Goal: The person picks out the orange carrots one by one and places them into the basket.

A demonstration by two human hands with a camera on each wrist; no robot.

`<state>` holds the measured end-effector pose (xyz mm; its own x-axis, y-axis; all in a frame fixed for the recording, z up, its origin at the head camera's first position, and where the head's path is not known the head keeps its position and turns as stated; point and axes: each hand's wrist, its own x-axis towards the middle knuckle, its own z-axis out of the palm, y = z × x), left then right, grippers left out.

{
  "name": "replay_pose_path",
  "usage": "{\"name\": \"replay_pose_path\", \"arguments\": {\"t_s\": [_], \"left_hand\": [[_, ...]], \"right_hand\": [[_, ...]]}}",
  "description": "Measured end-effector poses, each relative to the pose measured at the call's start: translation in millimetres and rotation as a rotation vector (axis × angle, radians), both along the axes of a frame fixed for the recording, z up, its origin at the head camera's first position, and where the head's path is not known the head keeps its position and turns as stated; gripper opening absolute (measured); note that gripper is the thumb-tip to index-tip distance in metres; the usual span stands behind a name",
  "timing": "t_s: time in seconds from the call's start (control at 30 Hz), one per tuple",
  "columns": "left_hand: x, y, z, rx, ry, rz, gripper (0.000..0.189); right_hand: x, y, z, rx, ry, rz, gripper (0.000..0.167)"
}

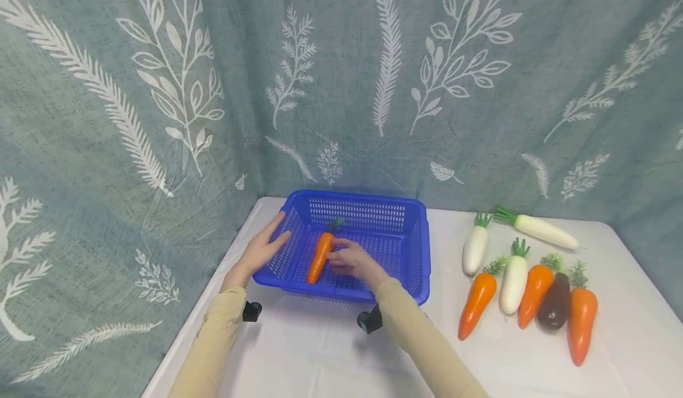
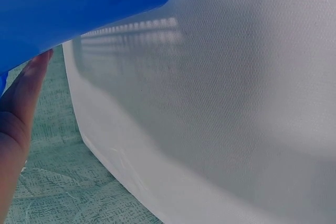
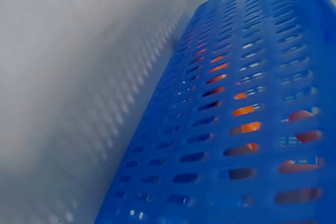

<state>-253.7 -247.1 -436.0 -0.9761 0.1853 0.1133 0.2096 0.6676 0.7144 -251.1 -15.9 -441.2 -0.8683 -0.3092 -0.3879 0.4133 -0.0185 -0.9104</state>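
From my distant station I read the work from near to far. The left hand [image 1: 258,252], fingers extended and spread, rests at the left rim of the blue basket [image 1: 341,291], apparently steadying it. The right hand [image 1: 353,260] reaches inside, its fingers loosely bent against or just beside a carrot [image 1: 320,258]; I cannot tell whether they have hold of it. I judge the step in hand to be the placing or picking of this single carrot, without being able to decide which. The next move, in my view, calls for either a full release or a firm pinch at its thick part. The carrot lies within the basket, left of the middle: smooth, glossy orange, its tip toward the near wall, its feathery green leaves [image 1: 336,224] at the far end. Behind the basket hangs a grey-green curtain [image 1: 341,89] with white leaf patterns.
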Motion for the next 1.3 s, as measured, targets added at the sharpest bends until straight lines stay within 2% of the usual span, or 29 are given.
{"name": "replay_pose_path", "arguments": {"t_s": [0.1,0.23,0.43,0.73,1.0,1.3], "left_hand": [[-0.2,0.2,-0.5,-0.005,-0.002,0.001,0.062],[-1.0,-0.5,-1.0,-0.004,0.0,0.001,0.062],[-0.8,-0.5,0.8,0.004,0.002,0.0,0.062],[-2.0,-0.1,0.2,-0.006,-0.007,0.006,0.062],[-2.1,0.6,-0.1,0.005,-0.01,-0.001,0.062],[-1.0,-0.2,0.4,0.014,-0.02,0.003,0.061]], "right_hand": [[0.2,4.4,5.8,-0.04,-0.014,0.004,0.054],[-6.4,12.9,4.8,-0.071,-0.018,0.033,0.056],[-6.3,27.9,15.3,-0.071,0.014,0.087,0.057],[-1.4,48.3,22.9,-0.101,0.068,0.16,0.057],[3.4,67.2,34.2,-0.122,0.128,0.16,0.055],[4.5,95.2,43.3,-0.076,0.209,0.161,0.057]]}}
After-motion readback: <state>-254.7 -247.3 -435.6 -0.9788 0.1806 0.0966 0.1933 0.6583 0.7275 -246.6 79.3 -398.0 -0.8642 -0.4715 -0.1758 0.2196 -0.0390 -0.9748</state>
